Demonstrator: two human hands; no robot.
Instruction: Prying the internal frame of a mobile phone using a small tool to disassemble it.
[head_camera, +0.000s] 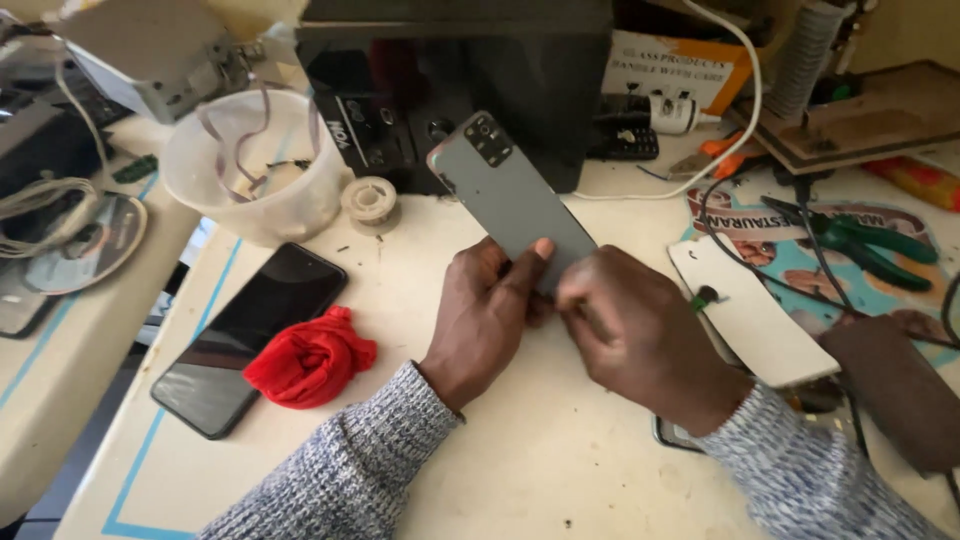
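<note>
- Sleeves, grey speckled knit, both forearms coming in from the bottom edge over a cream worktop (520, 470) with a blue line taped or painted near its left border.
- Left hand (485, 315): closed round the lower end of a grey phone (510, 200), thumb pressed flat on its back, other fingers wrapped behind.
- Right hand (635, 335): curled tight at the phone's bottom edge, touching the left; a small tool with a green tip (705, 296) sticks out of the fist. Grip on the phone itself: cannot tell, fingers hidden.
- Grey phone: held up off the worktop, tilted, back side facing up, camera block at the far upper end, lower end buried between both hands.
- Black phone (250, 335): lying screen up, left of the hands, apart from them.
- Red cloth (310, 358): bunched, touching the black phone's right edge.
- White flat card (750, 310): on the worktop just right of the right hand, partly under it.
- Dark brown pouch-like thing (895, 390): far right, cable over it.
- White plastic tub (255, 175): farther back left, ribbon wire looped inside.
- Solder spool (370, 200): beside the tub.
- Green-handled pliers (870, 245): back right on a printed mat.
- Black box unit (460, 80): at the rear, directly behind the raised phone.
- White cable (745, 110): curving past the box's right side.
</note>
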